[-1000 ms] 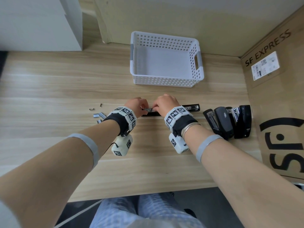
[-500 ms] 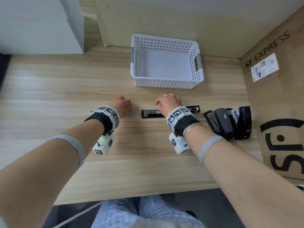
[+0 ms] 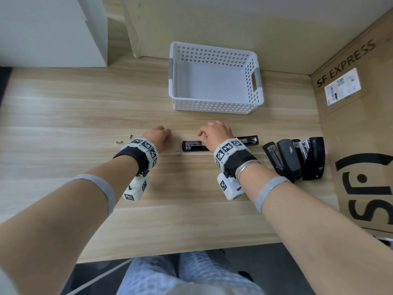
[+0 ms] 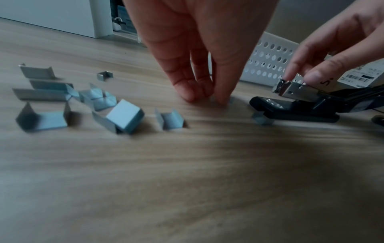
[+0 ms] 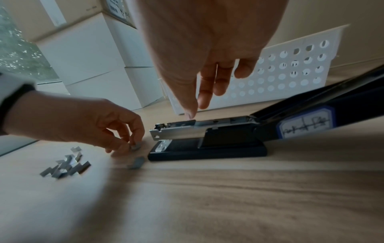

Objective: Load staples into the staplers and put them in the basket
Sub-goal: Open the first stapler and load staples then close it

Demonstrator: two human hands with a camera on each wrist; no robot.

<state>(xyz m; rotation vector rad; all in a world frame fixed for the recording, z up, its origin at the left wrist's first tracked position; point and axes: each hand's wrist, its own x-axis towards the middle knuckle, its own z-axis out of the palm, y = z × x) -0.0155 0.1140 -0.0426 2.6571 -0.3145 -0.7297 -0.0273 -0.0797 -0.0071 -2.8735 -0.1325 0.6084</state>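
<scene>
A black stapler [image 3: 219,143] lies unfolded on the wooden table, its metal magazine [image 5: 187,128] facing up. My right hand [image 3: 201,138] is over it, thumb and index pinching the magazine's front end [image 4: 290,88]. Just left of the stapler, my left hand [image 3: 168,141] reaches down to the table and pinches a short staple strip [image 5: 136,146]. Another short strip [image 5: 137,162] lies by the stapler's base. Several loose staple strips [image 4: 124,115] lie further left. The white perforated basket [image 3: 214,107] stands behind the stapler with nothing in it.
More black staplers [image 3: 295,158] are bunched at the right, beside a large cardboard box [image 3: 361,124]. White boxes [image 3: 53,30] stand at the back left. The table's front edge runs close to my lap.
A second ago both hands were together at the stapler's magazine. My left hand has since moved left, down to the loose staples. The right hand has stayed on the stapler.
</scene>
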